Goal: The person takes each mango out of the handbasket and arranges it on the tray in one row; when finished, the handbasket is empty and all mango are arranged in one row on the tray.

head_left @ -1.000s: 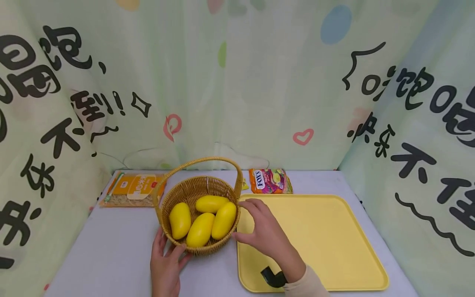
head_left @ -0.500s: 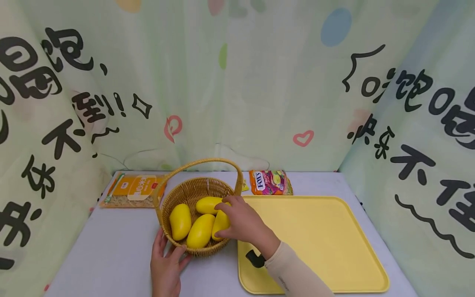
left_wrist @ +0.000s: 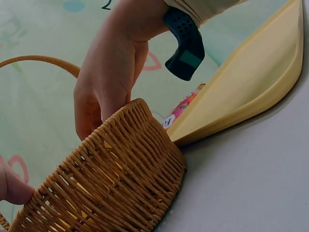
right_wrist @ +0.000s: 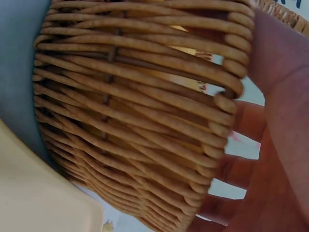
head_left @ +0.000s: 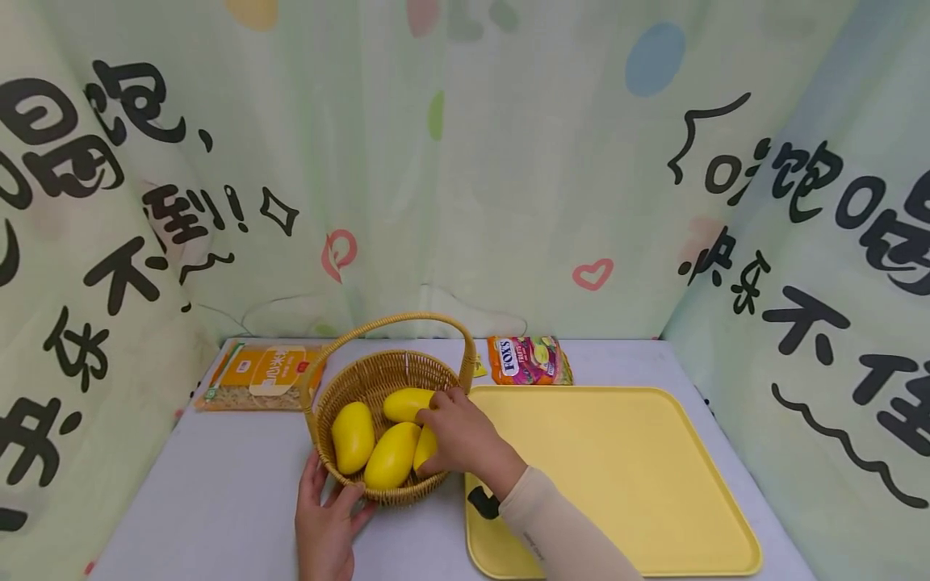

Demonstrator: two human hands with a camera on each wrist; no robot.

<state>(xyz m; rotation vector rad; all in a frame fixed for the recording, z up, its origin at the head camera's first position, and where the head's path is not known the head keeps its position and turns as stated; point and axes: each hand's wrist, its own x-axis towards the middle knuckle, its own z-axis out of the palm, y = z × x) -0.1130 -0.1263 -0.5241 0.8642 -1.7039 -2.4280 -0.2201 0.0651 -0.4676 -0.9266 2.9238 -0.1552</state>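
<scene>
- Lying at four o'clock inside a round tan wicker basket with a tall arched handle [head_left: 395, 494], a smooth yellow oval fruit [head_left: 426, 452] sits beneath the bare right hand [head_left: 468, 436], which hides much of it.
- Crossing the basket's three o'clock edge, the right hand bends its fingers and thumb around that fruit, narrowed to about its breadth; how firmly it grips cannot be told.
- At seven o'clock, the bare left hand [head_left: 324, 528] holds the basket from outside, one digit touching the rim; the gripped fruit lies at two o'clock from this hand.
- Also in the basket are a second yellow fruit [head_left: 407, 403] at one o'clock, a third yellow fruit [head_left: 392, 456] at six and a fourth yellow fruit [head_left: 353, 436] between eight and nine.
- Beside the basket, between three and four o'clock, lies a flat pale-yellow rectangular tray [head_left: 610, 468].
</scene>
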